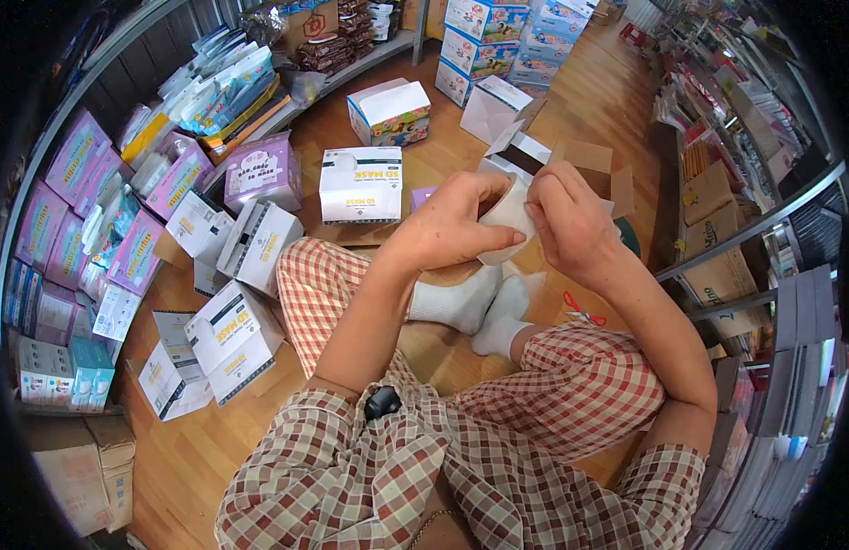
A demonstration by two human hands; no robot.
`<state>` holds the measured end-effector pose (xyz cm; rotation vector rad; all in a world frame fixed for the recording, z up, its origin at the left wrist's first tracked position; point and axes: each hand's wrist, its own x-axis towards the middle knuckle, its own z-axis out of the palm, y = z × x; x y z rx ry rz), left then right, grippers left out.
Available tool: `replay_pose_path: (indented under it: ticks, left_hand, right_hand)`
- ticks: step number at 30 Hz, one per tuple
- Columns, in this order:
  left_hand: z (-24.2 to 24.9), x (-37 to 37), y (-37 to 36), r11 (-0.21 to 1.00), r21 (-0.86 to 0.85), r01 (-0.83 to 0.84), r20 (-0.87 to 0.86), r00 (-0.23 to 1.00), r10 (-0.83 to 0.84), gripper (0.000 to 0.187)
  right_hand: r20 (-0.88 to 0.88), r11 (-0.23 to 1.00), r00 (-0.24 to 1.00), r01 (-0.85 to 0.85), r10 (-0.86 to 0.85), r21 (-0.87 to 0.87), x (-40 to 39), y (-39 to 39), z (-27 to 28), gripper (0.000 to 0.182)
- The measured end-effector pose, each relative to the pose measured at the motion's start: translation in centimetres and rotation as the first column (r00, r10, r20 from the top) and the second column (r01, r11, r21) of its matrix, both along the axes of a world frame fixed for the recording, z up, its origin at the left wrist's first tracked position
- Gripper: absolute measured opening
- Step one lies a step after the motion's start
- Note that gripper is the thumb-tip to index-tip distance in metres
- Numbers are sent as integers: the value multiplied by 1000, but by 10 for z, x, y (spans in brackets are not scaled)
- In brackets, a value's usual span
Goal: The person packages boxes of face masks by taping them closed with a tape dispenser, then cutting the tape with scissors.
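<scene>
Both our left hand (pixel 452 225) and right hand (pixel 567 220) pinch the tape roll (pixel 509 218) tight, so we'd guess a fumbled edge could stick crooked.

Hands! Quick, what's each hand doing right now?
Left hand: closed on the white tape roll.
Right hand: fingers pinching the same roll's edge.

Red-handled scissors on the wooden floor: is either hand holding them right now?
No: the red-handled scissors lie untouched on the floor beside the right knee, while both the left hand and right hand grip a white tape roll.
</scene>
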<state>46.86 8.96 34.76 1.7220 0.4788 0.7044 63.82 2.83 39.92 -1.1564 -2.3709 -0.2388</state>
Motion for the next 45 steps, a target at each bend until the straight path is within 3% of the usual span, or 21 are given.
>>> replay_pose_path:
  ticks: [5,7,14,16,23,25,26,29,31,33,35,41,43,45]
  left_hand:
    - [-3,-4,4,997,-39,70,41,997,-68,32]
    - [-2,-4,5,997,1,73,96,993,-73,21]
    - [-3,-5,4,984,-96,150,173,976,-132,22]
    - [-6,-5,8,971,-97,219,187,962,-198,54]
    - [-14,-2,0,959,-172,226,338,928,-158,55]
    - [-15,-5,-2,939,-213,271,364,914,-181,44]
    - [-18,-7,-1,938,-216,272,362,914,-182,44]
    - [-35,-15,3,907,-189,376,305,900,-310,49]
    - [-49,-20,-5,944,-204,261,485,864,-134,50]
    - [-58,-16,-7,940,-283,190,455,889,-43,53]
    - [-58,-2,-7,900,-417,125,511,852,119,59]
    - [-53,7,-16,856,-395,333,690,723,37,64]
    - [-55,13,-18,776,-460,431,741,669,67,67]
    - [-68,24,-23,767,-483,423,731,676,88,69]
  right_hand:
    - [-112,995,994,-3,-7,-95,0,2,-1,11]
    - [-171,983,984,21,-53,-183,0,1,0,10]
    - [-298,975,949,34,-100,-219,6,6,0,10]
    - [-319,975,943,25,-96,-220,10,7,0,8]
    - [-452,899,850,57,-272,-434,26,9,-2,8]
    - [-651,836,686,-114,-325,-537,30,11,-4,9]
    - [-652,835,684,-114,-328,-539,32,10,-3,9]
    - [-766,831,421,-50,-486,-554,52,13,15,14]
    - [-850,867,276,-94,-449,-489,81,12,17,15]
    - [-836,863,313,-88,-451,-498,87,6,7,16]
    - [-745,815,459,-73,-485,-575,76,3,6,14]
    - [-595,741,612,-23,-520,-671,75,-13,-14,20]
    - [-602,671,537,-87,-591,-737,72,-18,-21,26]
    - [-702,614,360,-340,-614,-712,68,-30,-49,45]
